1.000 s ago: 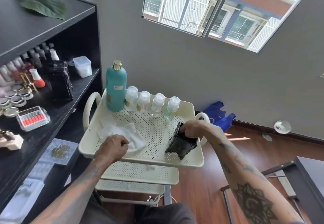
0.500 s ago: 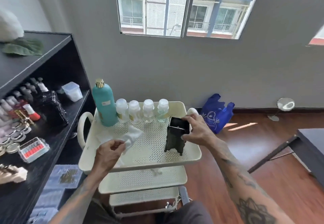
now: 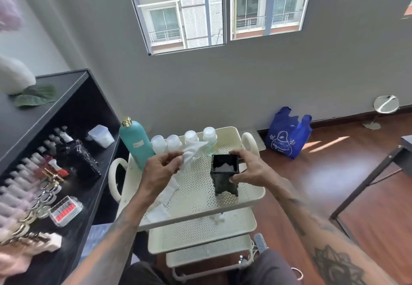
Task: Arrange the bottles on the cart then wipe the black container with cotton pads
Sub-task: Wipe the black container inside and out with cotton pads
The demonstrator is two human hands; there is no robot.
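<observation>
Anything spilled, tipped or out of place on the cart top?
Nothing spilled or tipped. The tall teal bottle and four small clear bottles stand upright in a row at the back of the cream perforated cart tray. Only oddity: loose white cotton pads lie scattered on the tray's left side, and white material sits inside the black square container.

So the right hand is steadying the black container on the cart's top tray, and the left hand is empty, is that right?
Not quite. The head view shows the left hand pinching a white cotton pad, not empty. The rest holds: the right hand steadies the black container on the cart's top tray.
</observation>
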